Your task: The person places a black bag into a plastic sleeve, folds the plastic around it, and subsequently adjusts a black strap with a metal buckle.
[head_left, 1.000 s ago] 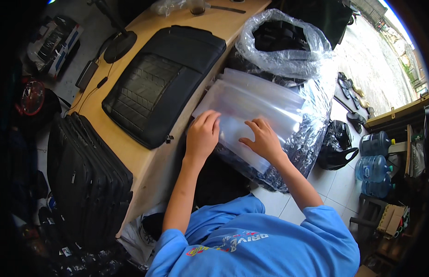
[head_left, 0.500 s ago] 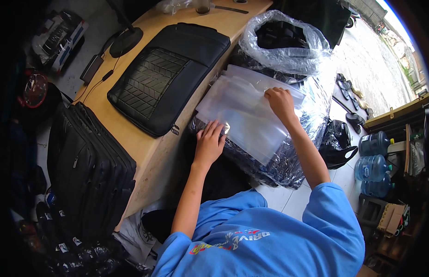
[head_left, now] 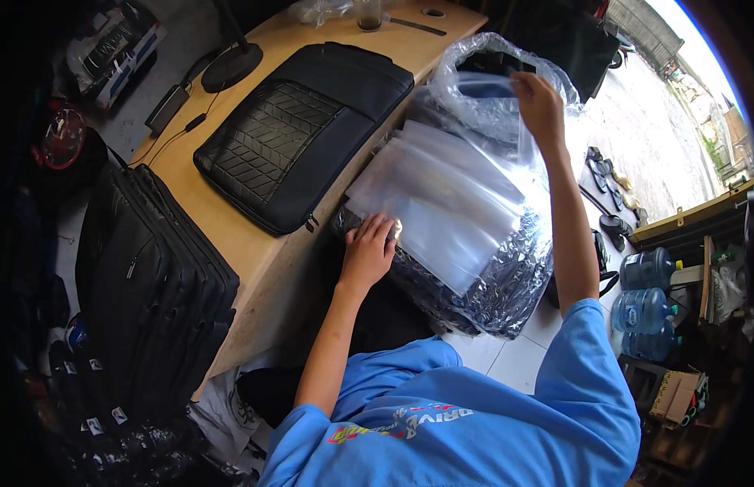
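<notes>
My right hand (head_left: pixel 541 109) is raised and pinches the edge of a clear plastic bag (head_left: pixel 490 84). That bag hangs between the hand and a pile of flat clear plastic bags (head_left: pixel 438 207). Fingers spread, my left hand (head_left: pixel 367 253) rests at the pile's near left edge. Under the pile is a large bundle of dark goods (head_left: pixel 507 292) wrapped in shiny clear film. On the table to the left lies a flat black backpack (head_left: pixel 328 166) with a patterned front panel; neither hand touches it.
Several black bags (head_left: pixel 149 268) stand packed against the wooden table's (head_left: pixel 259 280) near end. A lamp base (head_left: pixel 232 68) and a glass (head_left: pixel 368 15) are on the table. An open clear sack (head_left: pixel 547 69) sits beyond the pile. Water jugs (head_left: pixel 643 310) and sandals (head_left: pixel 612 183) are at right.
My right hand has moved up and away from the pile, lifting the edge of one clear bag. My left hand has stayed at the pile's edge. The view has shifted slightly.
</notes>
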### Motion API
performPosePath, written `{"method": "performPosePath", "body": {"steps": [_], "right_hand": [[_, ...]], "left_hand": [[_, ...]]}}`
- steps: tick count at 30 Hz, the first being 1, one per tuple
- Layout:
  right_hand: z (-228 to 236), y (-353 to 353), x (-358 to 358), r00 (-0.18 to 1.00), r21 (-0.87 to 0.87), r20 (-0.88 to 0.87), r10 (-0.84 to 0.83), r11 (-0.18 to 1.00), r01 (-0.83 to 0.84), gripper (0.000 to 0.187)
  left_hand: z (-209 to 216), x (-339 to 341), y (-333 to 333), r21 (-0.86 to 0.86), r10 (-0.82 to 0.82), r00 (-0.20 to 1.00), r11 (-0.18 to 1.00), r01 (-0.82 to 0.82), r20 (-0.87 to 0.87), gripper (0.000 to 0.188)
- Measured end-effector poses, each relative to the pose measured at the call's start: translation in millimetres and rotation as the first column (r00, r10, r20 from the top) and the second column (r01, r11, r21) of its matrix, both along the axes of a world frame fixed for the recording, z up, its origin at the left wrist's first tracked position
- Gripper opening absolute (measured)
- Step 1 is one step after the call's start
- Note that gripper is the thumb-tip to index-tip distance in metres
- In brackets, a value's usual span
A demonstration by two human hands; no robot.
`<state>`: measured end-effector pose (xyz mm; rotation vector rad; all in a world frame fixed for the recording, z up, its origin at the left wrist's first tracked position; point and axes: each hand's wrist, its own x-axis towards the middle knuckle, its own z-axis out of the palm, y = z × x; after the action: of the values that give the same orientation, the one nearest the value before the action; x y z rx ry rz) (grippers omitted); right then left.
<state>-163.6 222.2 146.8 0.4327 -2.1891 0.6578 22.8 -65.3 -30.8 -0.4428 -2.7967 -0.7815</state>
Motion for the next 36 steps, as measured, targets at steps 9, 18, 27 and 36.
{"method": "performPosePath", "body": {"steps": [9, 18, 27, 36], "right_hand": [[115.3, 3.8, -27.7, 0.980, -0.010, -0.166, -0.108, 0.994, 0.107, 0.022], [191.5, -5.6, 13.8, 0.977, -0.205, 0.120, 0.175, 0.968, -0.148, 0.019], [241.4, 40.2, 33.3, 0.854, -0.432, 0.375, 0.360, 0.883, -0.183, 0.027], [114.4, -9.5, -16.9, 0.615, -0.408, 0.599, 0.513, 0.856, -0.317, 0.030]], "left_hand": [[2.3, -2.6, 6.5, -0.018, -0.023, 0.996, 1.000, 0.021, -0.088, 0.039], [53.5, -44.1, 33.1, 0.737, 0.199, 0.980, 0.661, -0.141, 0.009, 0.075], [117.9, -29.9, 32.4, 0.986, 0.104, 0.989, 0.139, 0.087, -0.102, 0.022], [244.4, 85.0, -76.3, 0.963, 0.592, 0.777, 0.263, 0.061, -0.211, 0.018]]}}
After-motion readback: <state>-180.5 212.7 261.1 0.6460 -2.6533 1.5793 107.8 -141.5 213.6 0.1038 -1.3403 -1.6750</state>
